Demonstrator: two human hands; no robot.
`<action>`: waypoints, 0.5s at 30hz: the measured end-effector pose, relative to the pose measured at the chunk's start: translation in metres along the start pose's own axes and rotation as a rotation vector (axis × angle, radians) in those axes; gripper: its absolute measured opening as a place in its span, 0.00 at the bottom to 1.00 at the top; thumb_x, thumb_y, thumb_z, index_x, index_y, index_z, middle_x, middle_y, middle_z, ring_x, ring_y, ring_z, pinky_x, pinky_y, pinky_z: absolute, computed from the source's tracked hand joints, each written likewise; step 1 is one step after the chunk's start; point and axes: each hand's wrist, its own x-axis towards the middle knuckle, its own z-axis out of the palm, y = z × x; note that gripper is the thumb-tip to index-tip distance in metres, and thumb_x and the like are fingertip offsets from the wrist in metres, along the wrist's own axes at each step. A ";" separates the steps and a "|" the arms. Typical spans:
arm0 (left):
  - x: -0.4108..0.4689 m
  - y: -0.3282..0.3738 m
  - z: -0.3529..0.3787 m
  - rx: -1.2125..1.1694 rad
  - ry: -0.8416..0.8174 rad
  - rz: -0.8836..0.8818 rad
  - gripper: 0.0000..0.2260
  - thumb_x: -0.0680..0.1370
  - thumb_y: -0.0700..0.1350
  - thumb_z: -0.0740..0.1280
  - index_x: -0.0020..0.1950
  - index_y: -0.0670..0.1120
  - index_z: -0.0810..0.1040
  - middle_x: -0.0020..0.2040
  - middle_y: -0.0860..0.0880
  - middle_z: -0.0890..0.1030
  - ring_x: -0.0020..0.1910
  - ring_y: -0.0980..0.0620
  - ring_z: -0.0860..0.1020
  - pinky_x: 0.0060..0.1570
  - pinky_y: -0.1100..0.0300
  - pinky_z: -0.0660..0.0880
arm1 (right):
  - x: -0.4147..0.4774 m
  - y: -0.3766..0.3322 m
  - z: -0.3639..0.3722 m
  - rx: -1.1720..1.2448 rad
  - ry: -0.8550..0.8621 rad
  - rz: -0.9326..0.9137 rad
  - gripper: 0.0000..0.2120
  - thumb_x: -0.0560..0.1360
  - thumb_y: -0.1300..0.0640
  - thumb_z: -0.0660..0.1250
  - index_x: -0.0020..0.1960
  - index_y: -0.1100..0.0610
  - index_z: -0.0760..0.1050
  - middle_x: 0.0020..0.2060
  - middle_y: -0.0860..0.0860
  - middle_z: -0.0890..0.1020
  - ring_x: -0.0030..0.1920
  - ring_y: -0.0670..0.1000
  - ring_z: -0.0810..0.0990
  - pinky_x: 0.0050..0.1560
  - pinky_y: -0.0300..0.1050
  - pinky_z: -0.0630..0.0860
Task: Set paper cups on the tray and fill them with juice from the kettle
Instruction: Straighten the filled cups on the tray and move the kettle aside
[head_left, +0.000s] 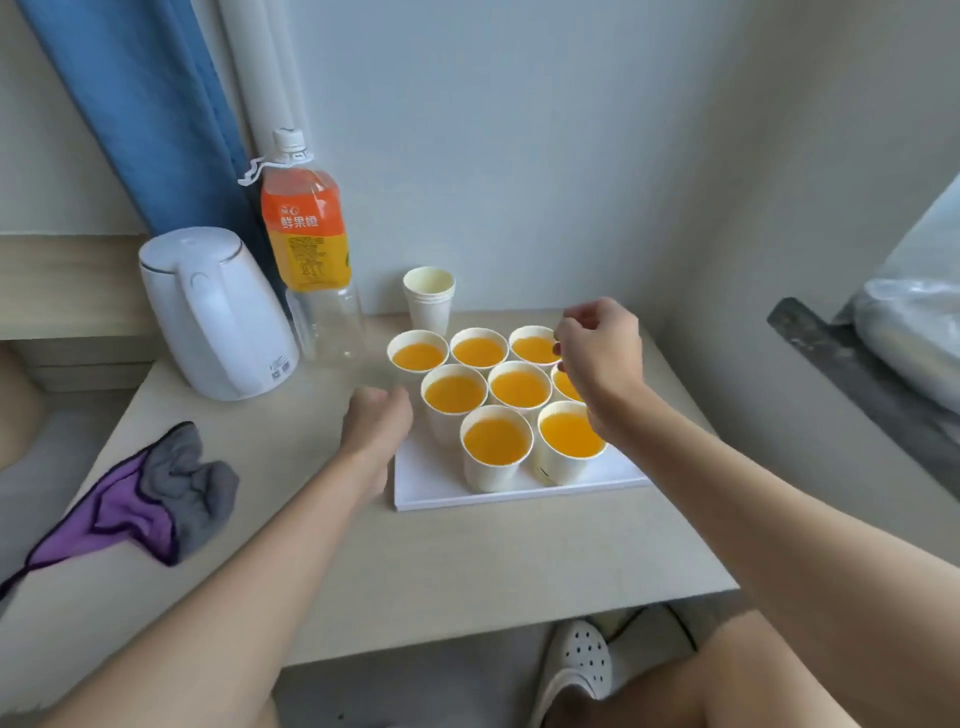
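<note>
The cups (496, 441) stand brim-full and packed together on the tray (431, 483), so I worry about a knock: the right hand (597, 353) hangs low over the right-side rims (one brush could tip a cup). Its fingers are curled, and I cannot tell whether they pinch a rim. The left hand (376, 421), fingers curled under, holds nothing beside the tray.

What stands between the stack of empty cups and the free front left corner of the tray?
Two filled cups, the back-left cup and the middle-left cup, sit on the tray between the stack of empty cups and that corner. The left hand is just off the tray's left edge.
</note>
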 end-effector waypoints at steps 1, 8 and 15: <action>-0.004 -0.010 0.004 0.016 -0.003 -0.016 0.11 0.82 0.44 0.58 0.45 0.41 0.75 0.47 0.34 0.79 0.42 0.45 0.68 0.38 0.56 0.62 | -0.001 0.014 -0.015 -0.009 0.042 0.044 0.08 0.74 0.63 0.60 0.46 0.54 0.75 0.45 0.53 0.81 0.48 0.56 0.81 0.46 0.51 0.80; -0.026 -0.032 0.021 0.227 -0.039 -0.020 0.12 0.85 0.43 0.56 0.41 0.46 0.65 0.37 0.47 0.64 0.39 0.45 0.63 0.37 0.53 0.59 | 0.000 0.098 -0.077 -0.104 0.115 0.354 0.10 0.75 0.66 0.54 0.48 0.57 0.73 0.44 0.52 0.74 0.41 0.53 0.70 0.33 0.42 0.64; -0.021 -0.032 0.027 0.134 0.004 -0.057 0.06 0.84 0.45 0.59 0.50 0.44 0.71 0.41 0.47 0.67 0.42 0.45 0.65 0.44 0.52 0.63 | -0.004 0.145 -0.086 -0.302 -0.160 0.432 0.10 0.74 0.68 0.56 0.52 0.65 0.72 0.45 0.58 0.74 0.45 0.58 0.73 0.45 0.48 0.73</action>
